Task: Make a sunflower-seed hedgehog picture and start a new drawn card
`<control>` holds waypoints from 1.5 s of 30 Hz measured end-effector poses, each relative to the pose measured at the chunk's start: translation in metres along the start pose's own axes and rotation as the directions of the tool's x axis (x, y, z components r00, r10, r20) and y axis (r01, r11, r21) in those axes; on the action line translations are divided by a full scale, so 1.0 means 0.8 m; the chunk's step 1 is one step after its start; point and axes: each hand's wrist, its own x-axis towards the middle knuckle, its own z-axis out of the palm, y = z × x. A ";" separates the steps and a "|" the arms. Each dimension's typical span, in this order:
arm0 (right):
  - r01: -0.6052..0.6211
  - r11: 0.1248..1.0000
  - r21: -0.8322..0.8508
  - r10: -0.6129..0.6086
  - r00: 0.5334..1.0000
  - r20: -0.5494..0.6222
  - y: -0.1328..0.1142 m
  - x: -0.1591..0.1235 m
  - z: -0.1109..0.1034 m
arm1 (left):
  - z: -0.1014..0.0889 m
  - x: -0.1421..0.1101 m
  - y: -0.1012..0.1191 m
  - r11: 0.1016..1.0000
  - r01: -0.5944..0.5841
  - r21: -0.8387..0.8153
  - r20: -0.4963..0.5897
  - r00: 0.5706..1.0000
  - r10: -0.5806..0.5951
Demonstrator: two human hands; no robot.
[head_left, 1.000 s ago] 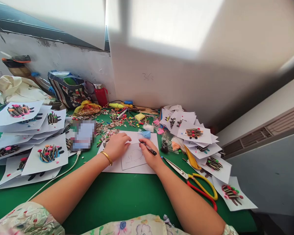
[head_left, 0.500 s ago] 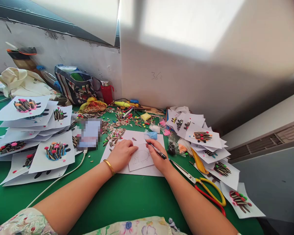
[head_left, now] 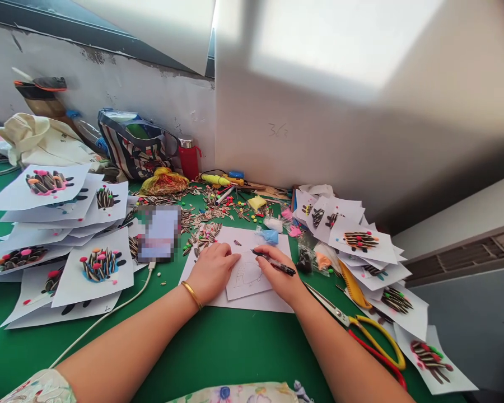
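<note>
A pen (head_left: 280, 265) with a black barrel is gripped in my right hand (head_left: 282, 280), its tip over the upper part of a small white card (head_left: 243, 292). On that card shows a thin outline drawing of a rounded animal with short legs. My left hand (head_left: 212, 274), a gold bangle at its wrist, lies with fingers extended on the card's left edge. Beneath the card is a larger white sheet (head_left: 231, 235). A single sunflower seed (head_left: 237, 243) and a blue lump of clay in plastic (head_left: 269, 235) rest on this sheet.
Finished-looking seed pictures are stacked at left (head_left: 98, 266) and right (head_left: 397, 299). Scissors (head_left: 344, 319) lie beside my right forearm. A phone (head_left: 157, 234) with a white cable (head_left: 121, 305) lies left. Loose seeds (head_left: 201, 235), a red bottle (head_left: 189, 159) and a striped bag (head_left: 134, 148) are behind.
The whole scene has shifted slightly right in the picture. My right hand has moved the pen tip a little down and left relative to the card. My left hand stays on the card.
</note>
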 end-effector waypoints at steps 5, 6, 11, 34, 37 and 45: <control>0.024 0.999 -0.039 -0.024 1.000 -0.002 0.010 0.003 0.010 | 0.001 -0.001 -0.004 0.998 -0.035 -0.057 -0.007 0.999 0.035; 0.037 0.998 -0.042 -0.037 0.999 -0.001 0.011 0.002 0.011 | 0.001 -0.001 -0.005 0.996 -0.052 -0.066 -0.008 0.999 0.052; 0.087 0.996 -0.023 -0.087 0.996 -0.008 0.014 0.000 0.010 | 0.004 -0.003 -0.004 0.993 -0.081 -0.090 -0.010 0.997 0.080; 0.041 0.999 0.018 -0.041 0.999 -0.009 0.026 -0.003 0.002 | 0.010 -0.002 -0.002 0.996 -0.050 -0.068 -0.023 0.999 0.048; 0.015 1.000 -0.003 -0.015 1.000 -0.022 0.024 -0.004 0.005 | 0.012 -0.001 -0.003 0.997 -0.051 -0.060 -0.008 0.999 0.051; 0.027 0.987 -0.159 -0.028 1.000 -0.002 0.010 -0.012 0.015 | 0.011 -0.001 -0.002 0.997 -0.047 -0.062 0.012 0.999 0.048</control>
